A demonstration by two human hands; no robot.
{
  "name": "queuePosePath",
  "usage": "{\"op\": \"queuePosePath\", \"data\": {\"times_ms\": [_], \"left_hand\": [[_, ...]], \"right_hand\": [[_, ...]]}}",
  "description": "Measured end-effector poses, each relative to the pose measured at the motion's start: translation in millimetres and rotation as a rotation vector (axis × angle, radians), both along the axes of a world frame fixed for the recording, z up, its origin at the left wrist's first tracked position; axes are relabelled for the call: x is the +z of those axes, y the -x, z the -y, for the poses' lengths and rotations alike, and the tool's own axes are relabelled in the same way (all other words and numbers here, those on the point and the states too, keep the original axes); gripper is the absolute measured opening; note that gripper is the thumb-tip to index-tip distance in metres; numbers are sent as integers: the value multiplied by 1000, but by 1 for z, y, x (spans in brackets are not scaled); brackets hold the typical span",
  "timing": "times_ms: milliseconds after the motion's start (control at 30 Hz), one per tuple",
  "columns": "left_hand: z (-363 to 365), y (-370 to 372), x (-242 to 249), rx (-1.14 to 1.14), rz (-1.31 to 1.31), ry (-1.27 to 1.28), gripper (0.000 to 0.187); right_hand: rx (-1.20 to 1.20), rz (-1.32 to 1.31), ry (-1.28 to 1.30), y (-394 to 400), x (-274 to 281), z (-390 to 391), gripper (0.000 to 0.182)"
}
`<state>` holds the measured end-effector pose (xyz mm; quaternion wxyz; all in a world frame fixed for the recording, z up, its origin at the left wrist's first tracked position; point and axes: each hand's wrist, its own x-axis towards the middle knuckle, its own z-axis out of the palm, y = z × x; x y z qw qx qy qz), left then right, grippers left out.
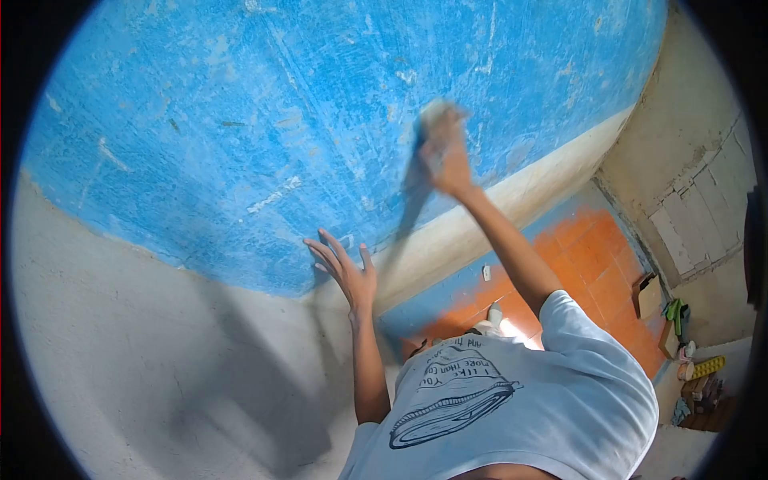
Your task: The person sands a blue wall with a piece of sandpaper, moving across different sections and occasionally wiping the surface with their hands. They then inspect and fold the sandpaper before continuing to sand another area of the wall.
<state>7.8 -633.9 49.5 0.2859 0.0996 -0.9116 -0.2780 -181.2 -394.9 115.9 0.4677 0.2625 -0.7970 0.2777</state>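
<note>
In front of me stands a wall with worn, scratched blue paint [344, 120]. My right hand [446, 156] presses up against the blue area, fingers wrapped round a small pale piece [437, 107]. Motion blur smears the hand and the piece, so I cannot make out its kind. Lower and to the left, my left hand [348, 274] is open with fingers spread. Its fingertips lie at the lower edge of the blue paint, near the corner, and it holds nothing.
A cream band [512, 204] runs along the wall's base above an orange tiled floor [588, 248] with blue-grey edges. A small white object [486, 273] lies on the floor. Bare grey wall [120, 320] adjoins at left. Assorted items, including a yellow object [709, 367], sit at right.
</note>
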Motion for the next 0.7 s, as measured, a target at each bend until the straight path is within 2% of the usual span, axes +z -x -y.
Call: {"op": "queuePosePath", "data": {"times_ms": [33,133,200,233,267,367,400,467,567,600,667,700], "left_hand": [[2,-5,-1,0,41,14,88],[-2,-3,-6,-4,2,-30,89],[-7,4,-12,9,-43,-63,90],[-10,6,-13,15,-64,-80,90],[-12,6,-13,11,-65,-85,90],[-7,2,-10,-4,-31,-74,92],[-2,-2,-9,-9,4,-61,92],[2,-6,-8,-17,22,-67,94],[-4,-5,-8,-25,-39,-122,94],[-8,-3,-9,-26,-67,-133,93],[-10,4,-8,-32,-113,-120,92],[-11,4,-8,-33,-130,-100,91]], "right_hand": [[0,25,383,7,21,-5,72],[-58,153,949,9,66,15,70],[99,36,733,-12,41,60,72],[120,-75,338,-30,21,71,69],[181,127,-303,-57,19,58,63],[430,400,-269,-42,2,30,54],[94,139,-302,-23,-5,12,64],[132,47,563,-11,38,4,75],[-19,237,1082,8,57,14,82],[-1,136,934,0,48,34,80],[51,91,360,-37,14,58,72],[186,58,-254,-59,17,40,66]]}}
